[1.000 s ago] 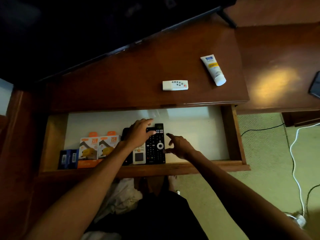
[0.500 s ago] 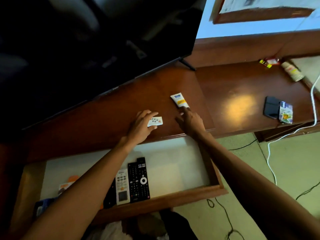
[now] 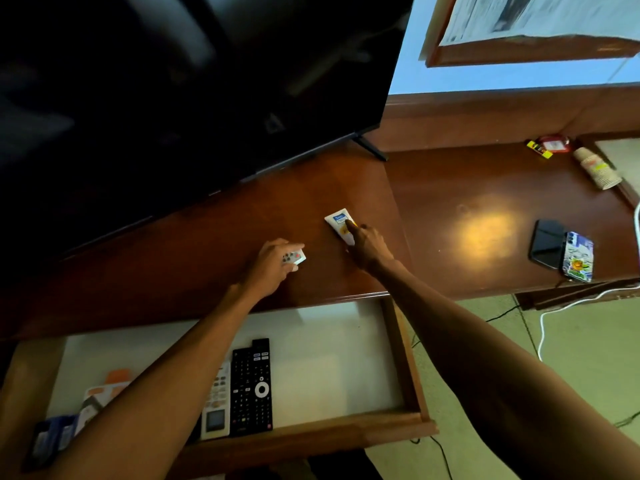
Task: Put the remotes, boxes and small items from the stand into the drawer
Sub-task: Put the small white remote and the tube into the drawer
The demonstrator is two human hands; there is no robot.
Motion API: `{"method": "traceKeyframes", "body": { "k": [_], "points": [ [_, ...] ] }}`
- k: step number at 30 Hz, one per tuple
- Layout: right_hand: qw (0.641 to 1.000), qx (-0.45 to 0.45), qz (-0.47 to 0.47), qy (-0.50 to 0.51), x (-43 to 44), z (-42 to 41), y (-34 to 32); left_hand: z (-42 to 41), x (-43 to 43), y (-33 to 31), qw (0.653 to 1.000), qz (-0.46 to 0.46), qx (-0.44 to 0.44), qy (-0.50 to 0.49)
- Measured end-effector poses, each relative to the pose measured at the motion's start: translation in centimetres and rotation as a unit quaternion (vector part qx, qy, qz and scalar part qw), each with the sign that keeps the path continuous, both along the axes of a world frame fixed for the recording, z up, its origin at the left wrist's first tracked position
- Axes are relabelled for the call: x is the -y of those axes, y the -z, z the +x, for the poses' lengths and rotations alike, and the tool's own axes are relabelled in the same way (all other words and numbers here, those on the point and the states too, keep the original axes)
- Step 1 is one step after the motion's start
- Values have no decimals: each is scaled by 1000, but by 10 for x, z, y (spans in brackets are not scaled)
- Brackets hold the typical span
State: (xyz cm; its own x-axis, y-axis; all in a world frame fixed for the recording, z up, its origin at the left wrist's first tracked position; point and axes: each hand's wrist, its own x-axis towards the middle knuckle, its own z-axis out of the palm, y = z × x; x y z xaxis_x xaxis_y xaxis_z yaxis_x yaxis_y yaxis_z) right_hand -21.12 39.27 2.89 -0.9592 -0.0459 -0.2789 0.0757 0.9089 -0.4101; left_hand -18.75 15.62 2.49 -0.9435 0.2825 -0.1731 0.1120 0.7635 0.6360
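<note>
The left hand [image 3: 272, 263] is curled over the small white remote [image 3: 295, 258] on the stand [image 3: 207, 258], fingers bent around it, so it seems to grasp it, though I cannot tell if it is lifted from the wood. The right hand [image 3: 367, 245] lies on the lower half of the white tube [image 3: 341, 225], one finger stretched along it; whether the fingers are closed around the tube I cannot tell.

Below both arms, the drawer [image 3: 405, 358] stands open. In it are a black remote [image 3: 251, 386] and a white remote [image 3: 216, 400] side by side, with small boxes [image 3: 104, 393] further left, partly hidden by the left arm.

The tube is smooth and round, so a loose hold could let it roll toward the stand's edge and fall to the floor. Because both hands take things together, attention is divided; the small remote may slip. When coming back, a forearm could knock the drawer front.
</note>
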Motion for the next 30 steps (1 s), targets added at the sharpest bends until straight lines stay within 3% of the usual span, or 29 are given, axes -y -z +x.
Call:
{"method": "traceKeyframes", "body": {
  "k": [4, 8, 12, 20, 30],
  "points": [
    [997, -42, -61, 11, 5, 31, -4, 21, 6, -13, 997, 57, -40, -37],
    [990, -76, -114, 28, 18, 91, -8, 62, 13, -13, 993, 113, -20, -18],
    [986, -94, -130, 38, 33, 158, 0, 113, 21, 0, 993, 112, 0, 40],
    [991, -69, -108, 27, 35, 269, 40, 187, 37, 40, 996, 68, 3, 50],
    [998, 15, -64, 25, 68, 255, 90, 185, 10, 86, 993, 33, 66, -94]
  ]
}}
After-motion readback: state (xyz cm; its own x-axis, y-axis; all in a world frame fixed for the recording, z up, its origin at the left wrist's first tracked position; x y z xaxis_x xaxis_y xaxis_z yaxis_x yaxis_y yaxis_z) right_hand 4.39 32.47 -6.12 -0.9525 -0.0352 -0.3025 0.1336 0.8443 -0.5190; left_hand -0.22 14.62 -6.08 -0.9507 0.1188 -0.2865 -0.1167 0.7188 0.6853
